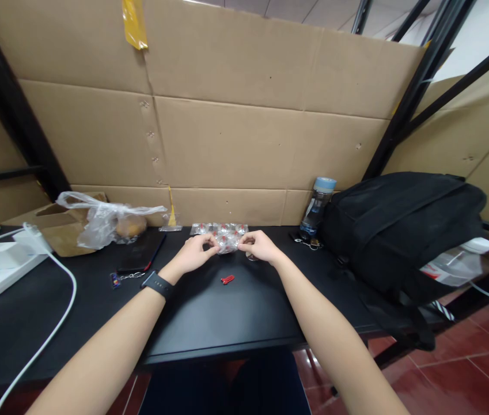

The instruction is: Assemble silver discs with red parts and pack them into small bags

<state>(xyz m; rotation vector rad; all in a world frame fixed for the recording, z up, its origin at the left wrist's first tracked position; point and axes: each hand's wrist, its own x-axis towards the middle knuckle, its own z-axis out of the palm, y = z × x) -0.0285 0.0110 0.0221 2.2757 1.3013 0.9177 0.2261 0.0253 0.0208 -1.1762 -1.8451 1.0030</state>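
Note:
Several small clear plastic packets [226,229] with red bits inside lie in rows at the back of the black table. At the front of that group, my left hand [196,252] pinches the left edge of a clear packet [227,245]. My right hand [260,246] pinches the same packet on its right side. Closer to me, a small red bundle [227,280], like a coiled cord, rests on the tabletop. Partly under my right hand sits a small round item [251,257] that I cannot make out.
A tied plastic bag [106,222], a dark notebook [138,257] and a keychain [117,279] stand left. A white power strip [11,262] trails a cable. To the right are a bottle [317,207] and a black backpack [400,230]. Cardboard [227,138] walls the back.

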